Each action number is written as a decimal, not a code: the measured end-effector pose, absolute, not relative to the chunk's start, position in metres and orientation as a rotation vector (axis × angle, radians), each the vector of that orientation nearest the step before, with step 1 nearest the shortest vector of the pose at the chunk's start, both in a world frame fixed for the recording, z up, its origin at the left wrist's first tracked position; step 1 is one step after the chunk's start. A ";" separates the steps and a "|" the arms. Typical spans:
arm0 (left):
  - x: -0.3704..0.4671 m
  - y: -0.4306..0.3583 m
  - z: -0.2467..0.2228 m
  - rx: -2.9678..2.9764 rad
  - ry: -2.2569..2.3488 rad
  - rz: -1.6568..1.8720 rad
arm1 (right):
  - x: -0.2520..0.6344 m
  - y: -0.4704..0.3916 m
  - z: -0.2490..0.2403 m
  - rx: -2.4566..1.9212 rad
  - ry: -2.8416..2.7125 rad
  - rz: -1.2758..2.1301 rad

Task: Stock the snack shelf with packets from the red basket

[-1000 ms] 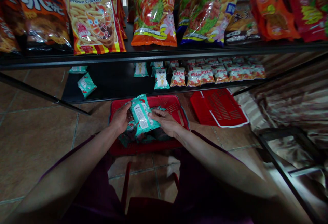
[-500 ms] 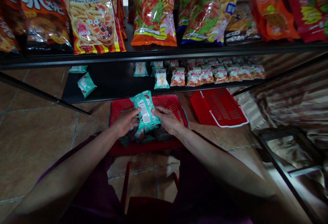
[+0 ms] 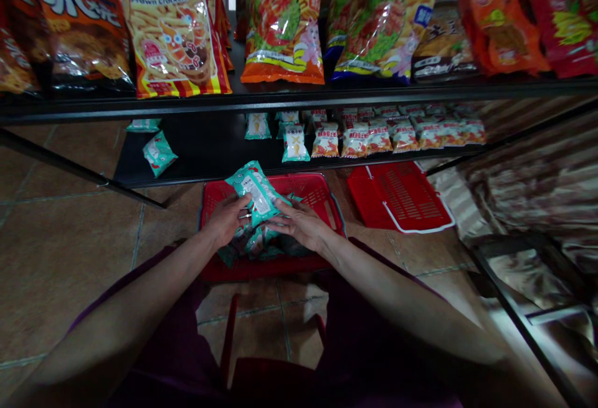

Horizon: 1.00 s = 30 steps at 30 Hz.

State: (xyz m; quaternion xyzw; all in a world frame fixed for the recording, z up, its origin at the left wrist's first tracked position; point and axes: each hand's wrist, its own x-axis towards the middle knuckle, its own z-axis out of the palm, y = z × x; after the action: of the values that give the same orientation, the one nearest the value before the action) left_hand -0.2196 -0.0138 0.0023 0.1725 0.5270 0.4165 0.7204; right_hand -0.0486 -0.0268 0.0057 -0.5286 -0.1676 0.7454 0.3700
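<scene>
A teal snack packet (image 3: 256,193), its white label panel facing up, is held over the red basket (image 3: 275,271). My left hand (image 3: 228,220) grips its left edge, thumb on top. At its lower right corner, my right hand (image 3: 301,224) touches the packet with thumb and fingers, the fingers partly spread. Beneath both hands, more teal packets (image 3: 256,243) lie in the basket. On the lower black shelf (image 3: 210,146), one teal packet (image 3: 159,154) lies tilted at the left, and small teal and white packets (image 3: 295,142) stand near the middle.
Large snack bags (image 3: 283,22) line the upper shelf (image 3: 280,101) above my hands. Several small red and white packets (image 3: 355,140) fill the lower shelf's right part. A second red basket (image 3: 397,196) with a white handle lies at the right, near a dark metal frame (image 3: 518,308).
The held packet has tilted, its top end swinging left. My right hand's fingers have shifted lower along its right side.
</scene>
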 end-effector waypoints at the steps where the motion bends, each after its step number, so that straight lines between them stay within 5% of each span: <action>1: -0.220 -0.013 0.002 0.369 1.170 0.946 | -0.050 -0.029 0.005 -1.357 -0.404 1.933; 30: -0.223 -0.013 -0.005 0.336 1.112 0.993 | -0.050 -0.031 0.003 -1.365 -0.480 1.685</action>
State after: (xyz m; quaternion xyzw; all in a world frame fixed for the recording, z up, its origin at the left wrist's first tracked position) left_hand -0.2232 -0.0128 -0.0048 0.1523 0.5034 0.4495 0.7221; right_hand -0.0497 -0.0306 0.0027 -0.5506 -0.1937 0.6796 0.4444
